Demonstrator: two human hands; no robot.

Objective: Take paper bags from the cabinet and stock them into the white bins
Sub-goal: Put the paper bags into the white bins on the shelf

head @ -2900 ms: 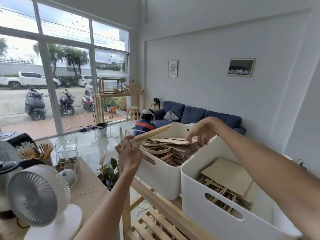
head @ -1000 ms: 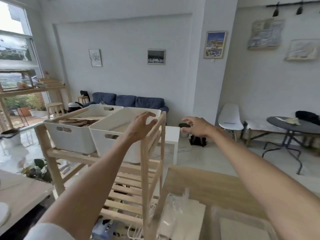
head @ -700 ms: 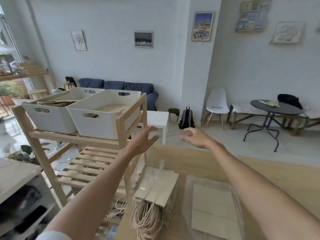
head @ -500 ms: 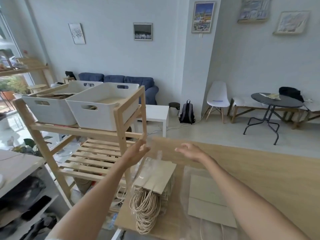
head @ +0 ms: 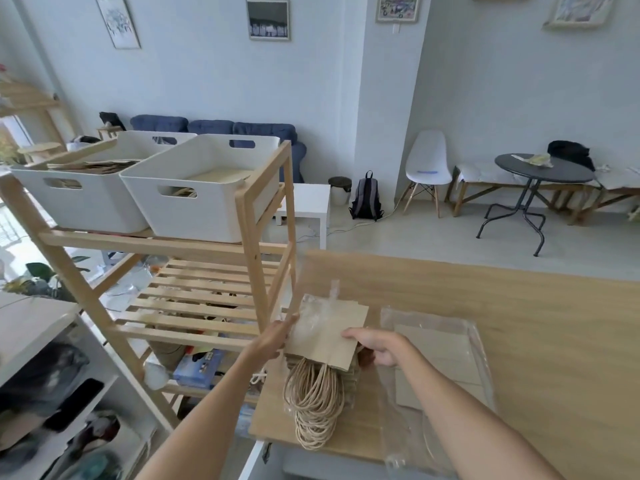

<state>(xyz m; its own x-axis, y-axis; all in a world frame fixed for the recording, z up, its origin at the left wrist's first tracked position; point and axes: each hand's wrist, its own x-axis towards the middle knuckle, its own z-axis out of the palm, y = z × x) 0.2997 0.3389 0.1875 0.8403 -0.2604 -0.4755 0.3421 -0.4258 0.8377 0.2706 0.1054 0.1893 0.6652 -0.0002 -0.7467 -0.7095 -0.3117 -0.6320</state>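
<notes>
Both hands are on the stack of paper bags point(head: 325, 336) sitting near the left edge of the wooden counter point(head: 519, 323), twine handles hanging toward the near edge. Left hand point(head: 275, 337) presses flat, straight fingers against the stack's left side. Right hand point(head: 375, 346) has its fingers curled over the right edge, gripping it. The two white bins point(head: 194, 199) sit on the wooden rack's point(head: 263, 209) top shelf, left of the counter, some bags already inside.

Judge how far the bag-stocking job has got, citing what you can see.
Done: both white bins on the wooden rack already hold paper bags. In hand: the left hand and right hand are on the stack of bags. Left: that stack and the wrapped pack beside it.
</notes>
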